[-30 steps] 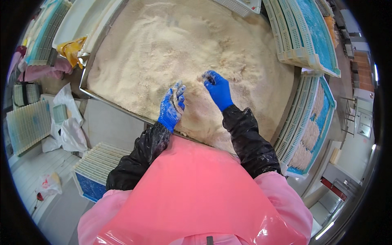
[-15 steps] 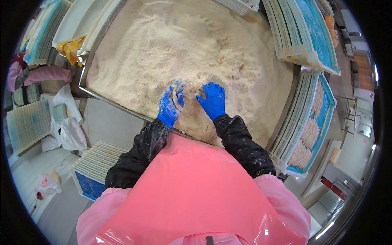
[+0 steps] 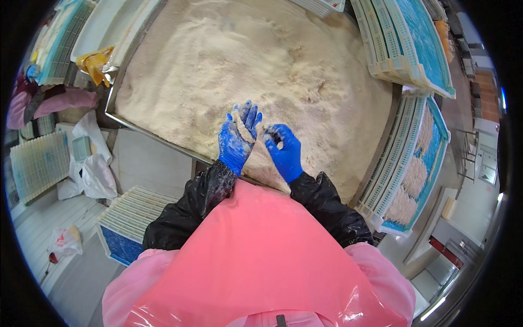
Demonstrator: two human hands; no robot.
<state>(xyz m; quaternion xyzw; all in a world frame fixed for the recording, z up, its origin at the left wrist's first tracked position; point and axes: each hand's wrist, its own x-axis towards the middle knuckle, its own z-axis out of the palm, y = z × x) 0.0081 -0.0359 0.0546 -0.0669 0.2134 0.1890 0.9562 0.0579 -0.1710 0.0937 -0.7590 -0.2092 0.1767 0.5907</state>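
A crumb-coated strip [image 3: 243, 129], pale and slender, lies across the upturned palm of my left hand [image 3: 233, 148], whose fingers are partly stretched beside it. My right hand [image 3: 286, 152] is just to the right, thumb and fingers brought together in a pinch. Something pale shows at those fingertips, too small to make out. Both hands wear blue gloves dusted with crumbs, the left one more heavily. They are over the near edge of a wide metal-rimmed tray [image 3: 158, 144] filled with loose, cream-coloured breadcrumbs [image 3: 218, 65].
On the right, stacked blue-and-white crates [image 3: 417, 46] stand beyond another stack [image 3: 403, 147] holding rows of coated pieces [image 3: 414, 177]. Yellow gloves [image 3: 95, 64] hang at the far left by a white tub [image 3: 103, 27]. Another person's pink sleeve [image 3: 68, 101] shows at left, above more crates [image 3: 133, 218].
My left hand has turned palm up and shifted slightly right, showing the strip. The right hand has gone from fingers spread on the crumbs to a pinch beside it.
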